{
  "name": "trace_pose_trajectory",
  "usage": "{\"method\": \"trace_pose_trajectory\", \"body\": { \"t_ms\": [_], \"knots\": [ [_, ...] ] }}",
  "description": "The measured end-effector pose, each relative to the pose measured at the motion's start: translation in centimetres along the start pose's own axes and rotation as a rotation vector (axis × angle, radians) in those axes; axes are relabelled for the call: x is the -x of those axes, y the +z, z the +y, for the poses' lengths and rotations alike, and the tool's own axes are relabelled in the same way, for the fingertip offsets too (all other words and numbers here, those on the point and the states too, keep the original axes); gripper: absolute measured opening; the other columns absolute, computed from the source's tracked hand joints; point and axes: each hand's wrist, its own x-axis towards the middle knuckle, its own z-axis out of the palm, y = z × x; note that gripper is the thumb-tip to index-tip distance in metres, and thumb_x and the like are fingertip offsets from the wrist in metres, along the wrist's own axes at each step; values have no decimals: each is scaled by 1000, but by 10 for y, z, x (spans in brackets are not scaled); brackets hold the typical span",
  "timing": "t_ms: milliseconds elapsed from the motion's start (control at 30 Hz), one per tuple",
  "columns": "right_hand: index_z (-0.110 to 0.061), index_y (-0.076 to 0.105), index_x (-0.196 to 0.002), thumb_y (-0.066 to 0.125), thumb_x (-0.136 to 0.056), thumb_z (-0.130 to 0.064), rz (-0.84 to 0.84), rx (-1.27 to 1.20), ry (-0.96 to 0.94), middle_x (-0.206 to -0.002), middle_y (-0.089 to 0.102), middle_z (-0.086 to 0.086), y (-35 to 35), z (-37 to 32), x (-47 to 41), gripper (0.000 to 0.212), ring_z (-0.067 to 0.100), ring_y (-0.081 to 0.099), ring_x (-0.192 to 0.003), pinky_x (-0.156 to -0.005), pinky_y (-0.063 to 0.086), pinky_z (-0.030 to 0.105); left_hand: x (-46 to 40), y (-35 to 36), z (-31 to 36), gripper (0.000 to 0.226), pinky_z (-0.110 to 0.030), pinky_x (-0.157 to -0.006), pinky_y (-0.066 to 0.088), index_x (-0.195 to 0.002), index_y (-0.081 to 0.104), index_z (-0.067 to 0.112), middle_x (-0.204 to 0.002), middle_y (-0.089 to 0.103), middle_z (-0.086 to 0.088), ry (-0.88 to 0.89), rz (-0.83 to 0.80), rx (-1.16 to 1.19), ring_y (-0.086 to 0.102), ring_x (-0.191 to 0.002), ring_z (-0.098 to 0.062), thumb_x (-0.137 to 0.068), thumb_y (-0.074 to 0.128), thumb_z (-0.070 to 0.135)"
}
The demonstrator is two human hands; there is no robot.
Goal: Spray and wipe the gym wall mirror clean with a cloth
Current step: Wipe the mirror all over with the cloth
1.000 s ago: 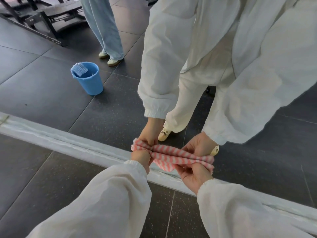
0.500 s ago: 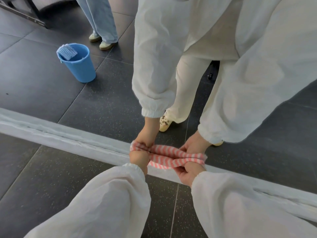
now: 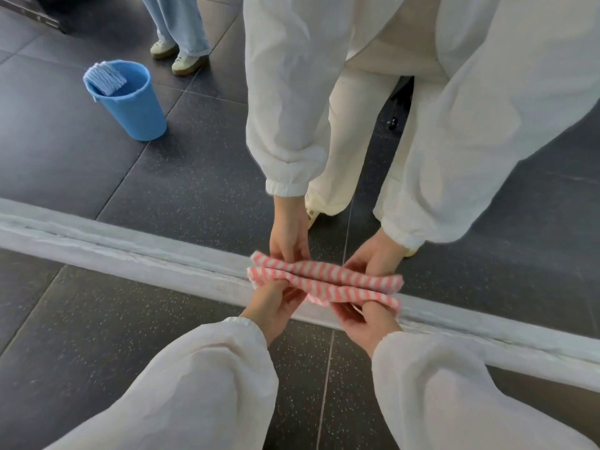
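A pink-and-white striped cloth (image 3: 341, 292) is stretched between my two hands, low against the bottom of the wall mirror (image 3: 201, 177). My left hand (image 3: 274, 305) pinches its left end. Its right end is pinched by my right hand (image 3: 365, 321). The glass doubles the cloth and both hands just above the real ones. The mirror's pale bottom strip (image 3: 130, 254) runs across the view at floor level. No spray bottle is in view.
In the reflection a blue bucket (image 3: 130, 102) with a blue-white cloth (image 3: 104, 77) over its rim stands on the dark speckled floor (image 3: 97, 336). Another person's legs in light jeans (image 3: 180, 27) stand behind it. My own white-suited reflection fills the upper right.
The view has shifted, so the bucket and the legs sit lower in the frame. My hands have spread the cloth a little wider along the mirror's bottom edge, still pinching both ends.
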Motion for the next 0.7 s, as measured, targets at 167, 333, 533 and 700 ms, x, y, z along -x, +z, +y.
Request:
{"method": "trace_pose_trajectory", "body": {
  "t_ms": [167,333,533,700],
  "knots": [
    [1,57,-118,62,-77,3,-146,43,-122,-120,62,24,-2,-53,83,41,36,64,-105,-84,55,47,55,32,0,13,-33,-70,59,-103,59,4,-79,73,-10,38,-121,-10,70,-74,-19,-95,49,7],
    [-2,56,-122,54,-88,-8,-332,10,-255,-117,64,23,0,-111,166,34,38,62,-108,-83,55,45,127,87,10,18,-34,-71,60,-109,57,0,-85,70,-14,112,-344,0,70,-77,-22,-95,46,5],
    [-1,58,-106,57,-90,-2,-141,-10,-286,-94,63,16,2,-119,162,16,28,70,-78,-69,58,50,120,121,-7,17,-40,-70,57,-101,56,2,-87,64,-15,31,-120,-2,65,-77,-25,-98,39,0],
    [-8,60,-100,57,-93,-8,-16,85,-253,-92,64,12,-15,-118,123,7,25,63,-90,-70,58,46,84,127,-32,23,-33,-61,55,-83,55,11,-80,67,-10,-8,48,-70,65,-71,-19,-100,42,18]
  ]
}}
